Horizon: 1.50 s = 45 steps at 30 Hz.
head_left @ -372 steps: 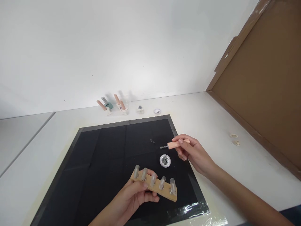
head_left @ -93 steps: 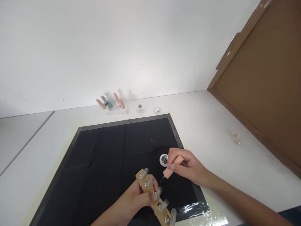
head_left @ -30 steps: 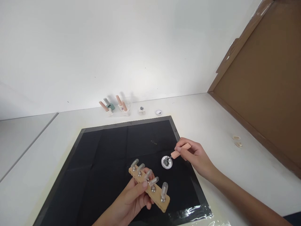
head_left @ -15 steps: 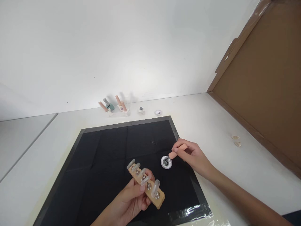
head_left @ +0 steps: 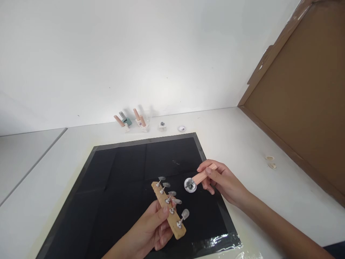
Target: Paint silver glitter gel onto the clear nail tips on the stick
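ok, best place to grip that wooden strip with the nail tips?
Take the wooden strip by its bare long edges near the middle, from below, as the left hand does. The nail tips stand along its top face, so that side probably gives no clean hold.

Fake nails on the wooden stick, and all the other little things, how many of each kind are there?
Clear fake nail tips on the tan wooden holder strip in the left hand: 5
Tan wooden holder strips: 1
Pink-handled brushes in the right hand: 1
Small round white dishes of silvery bits on the black mat: 1
Total: 8
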{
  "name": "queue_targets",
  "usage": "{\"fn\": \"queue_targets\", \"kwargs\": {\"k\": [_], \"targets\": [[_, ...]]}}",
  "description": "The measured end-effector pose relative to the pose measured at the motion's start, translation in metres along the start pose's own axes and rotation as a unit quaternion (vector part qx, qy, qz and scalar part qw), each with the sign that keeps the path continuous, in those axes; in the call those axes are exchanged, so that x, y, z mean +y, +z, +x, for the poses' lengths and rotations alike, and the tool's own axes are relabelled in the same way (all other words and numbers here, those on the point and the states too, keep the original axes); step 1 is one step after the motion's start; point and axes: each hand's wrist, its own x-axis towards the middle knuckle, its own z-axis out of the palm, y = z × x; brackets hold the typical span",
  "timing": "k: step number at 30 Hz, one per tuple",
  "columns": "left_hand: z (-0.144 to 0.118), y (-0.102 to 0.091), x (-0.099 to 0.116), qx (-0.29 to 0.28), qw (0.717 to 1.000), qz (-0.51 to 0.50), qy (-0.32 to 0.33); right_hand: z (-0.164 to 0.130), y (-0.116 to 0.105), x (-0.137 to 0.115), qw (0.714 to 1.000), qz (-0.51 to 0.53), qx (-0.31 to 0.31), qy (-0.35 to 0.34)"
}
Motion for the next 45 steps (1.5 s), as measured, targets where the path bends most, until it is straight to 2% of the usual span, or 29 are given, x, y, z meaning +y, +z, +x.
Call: {"fn": "queue_targets", "kwargs": {"k": [3,8,11,18,26,36,45], "targets": [[0.0,0.001,-0.001,-0.023,0.999,0.028,-0.004,-0.003,0.001,0.002,0.999,0.015,-0.051,-0.003],[0.002,0.0,0.0,-0.013,0.999,0.03,0.014,-0.004,0.0,0.009,0.99,0.007,-0.137,-0.031],[0.003,0.0,0.002,-0.019,0.999,0.04,0.018,-0.004,0.001,0.011,0.986,0.018,-0.161,-0.047],[0.004,0.001,0.002,0.002,0.999,0.053,-0.003,-0.006,0.005,0.011,0.986,0.012,-0.16,-0.046],[0.006,0.001,0.003,-0.009,0.999,0.037,-0.003,-0.011,0.012,0.006,0.987,-0.085,-0.132,-0.021],[0.005,0.003,0.003,0.028,0.998,0.058,-0.009,-0.011,0.016,0.006,0.96,-0.206,-0.127,-0.14],[0.007,0.002,0.004,0.052,0.998,0.041,-0.01,-0.013,0.016,0.004,0.948,-0.25,-0.126,-0.15]]}}
